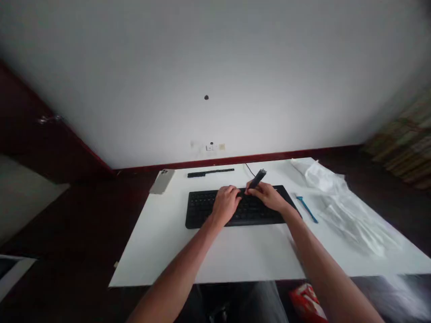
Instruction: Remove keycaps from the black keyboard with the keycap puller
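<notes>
A black keyboard (202, 210) lies on the white table. My left hand (226, 204) rests on top of its middle, with bent fingers on the keys and the thumb a little apart. Above the right half of the keyboard, my right hand (267, 195) grips a black stick-shaped tool (257, 178). The tool is tilted, its upper end pointing up and to the right, its lower end close to the keys by my left fingertips. That lower end is partly hidden by my right fingers, and the exact kind of tool cannot be made out.
A phone (162, 181) lies at the table's back left, and a thin black strip (210, 172) lies behind the keyboard. To the right are a blue long-handled tool (307, 209) and crumpled white plastic (346, 215). A dark cable (249, 169) runs off the back edge. A red package (307, 299) is below the table.
</notes>
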The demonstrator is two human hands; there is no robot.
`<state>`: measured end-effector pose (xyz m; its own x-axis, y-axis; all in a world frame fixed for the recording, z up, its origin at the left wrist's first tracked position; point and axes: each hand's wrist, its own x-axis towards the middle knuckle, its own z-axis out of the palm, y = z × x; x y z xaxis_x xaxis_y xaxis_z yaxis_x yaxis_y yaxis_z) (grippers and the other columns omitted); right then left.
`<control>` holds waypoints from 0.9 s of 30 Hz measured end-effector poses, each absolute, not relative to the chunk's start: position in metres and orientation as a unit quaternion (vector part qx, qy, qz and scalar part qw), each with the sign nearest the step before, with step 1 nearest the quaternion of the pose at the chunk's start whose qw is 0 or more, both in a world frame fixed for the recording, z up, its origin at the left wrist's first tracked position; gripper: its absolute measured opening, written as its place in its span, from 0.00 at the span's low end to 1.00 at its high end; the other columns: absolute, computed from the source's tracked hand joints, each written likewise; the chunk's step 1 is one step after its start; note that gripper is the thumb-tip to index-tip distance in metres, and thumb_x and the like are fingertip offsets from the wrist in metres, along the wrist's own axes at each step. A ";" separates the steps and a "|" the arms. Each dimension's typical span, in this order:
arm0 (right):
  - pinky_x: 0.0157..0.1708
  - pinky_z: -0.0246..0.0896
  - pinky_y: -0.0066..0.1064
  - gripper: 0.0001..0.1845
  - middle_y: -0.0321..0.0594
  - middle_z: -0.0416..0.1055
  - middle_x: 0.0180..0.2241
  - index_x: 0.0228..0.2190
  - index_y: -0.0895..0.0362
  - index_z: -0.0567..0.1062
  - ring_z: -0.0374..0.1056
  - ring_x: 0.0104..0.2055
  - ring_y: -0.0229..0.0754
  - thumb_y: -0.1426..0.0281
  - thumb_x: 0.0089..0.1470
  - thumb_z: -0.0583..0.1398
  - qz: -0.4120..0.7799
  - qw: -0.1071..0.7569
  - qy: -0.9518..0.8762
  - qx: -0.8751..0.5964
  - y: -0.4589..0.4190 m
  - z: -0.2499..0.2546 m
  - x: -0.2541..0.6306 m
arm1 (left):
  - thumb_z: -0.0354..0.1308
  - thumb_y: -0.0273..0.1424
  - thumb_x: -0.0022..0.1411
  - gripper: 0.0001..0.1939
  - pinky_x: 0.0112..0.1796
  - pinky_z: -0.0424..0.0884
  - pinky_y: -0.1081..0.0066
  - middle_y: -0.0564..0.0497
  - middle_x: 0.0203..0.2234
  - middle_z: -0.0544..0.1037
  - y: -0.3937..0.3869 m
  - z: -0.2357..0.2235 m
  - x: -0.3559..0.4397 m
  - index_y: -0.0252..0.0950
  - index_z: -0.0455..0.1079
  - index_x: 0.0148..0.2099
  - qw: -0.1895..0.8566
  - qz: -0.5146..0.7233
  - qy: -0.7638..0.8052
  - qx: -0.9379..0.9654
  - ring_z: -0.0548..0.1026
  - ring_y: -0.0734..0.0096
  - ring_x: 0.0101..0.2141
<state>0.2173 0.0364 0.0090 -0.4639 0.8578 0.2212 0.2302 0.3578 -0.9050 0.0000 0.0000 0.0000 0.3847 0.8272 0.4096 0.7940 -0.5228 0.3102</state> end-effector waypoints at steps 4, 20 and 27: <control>0.46 0.67 0.36 0.13 0.39 0.79 0.36 0.41 0.55 0.76 0.75 0.41 0.47 0.59 0.63 0.61 0.427 0.369 -0.736 -0.373 0.036 0.011 0.217 | 0.65 0.32 0.66 0.12 0.52 0.70 0.63 0.50 0.44 0.77 0.000 0.005 0.005 0.40 0.75 0.51 0.041 0.283 0.500 0.818 0.73 0.62 0.47; 0.46 0.68 0.37 0.14 0.41 0.77 0.37 0.42 0.57 0.76 0.74 0.40 0.46 0.60 0.63 0.60 0.426 0.370 -0.739 -0.368 0.037 0.014 0.219 | 0.68 0.37 0.62 0.08 0.48 0.69 0.62 0.52 0.42 0.80 0.009 0.011 0.014 0.43 0.79 0.44 0.094 0.247 0.536 0.802 0.72 0.60 0.45; 0.46 0.69 0.38 0.15 0.42 0.79 0.39 0.43 0.57 0.76 0.74 0.41 0.47 0.59 0.63 0.59 0.427 0.361 -0.741 -0.371 0.036 0.016 0.220 | 0.65 0.35 0.65 0.07 0.48 0.69 0.62 0.50 0.42 0.79 0.013 0.011 0.012 0.42 0.79 0.45 0.085 0.219 0.523 0.819 0.72 0.59 0.46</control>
<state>0.2198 0.0364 0.0163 -0.4639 0.8585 0.2185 0.2418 0.3600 -0.9011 0.0122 0.0131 0.0106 0.3573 0.8940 0.2702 0.8193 -0.4389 0.3689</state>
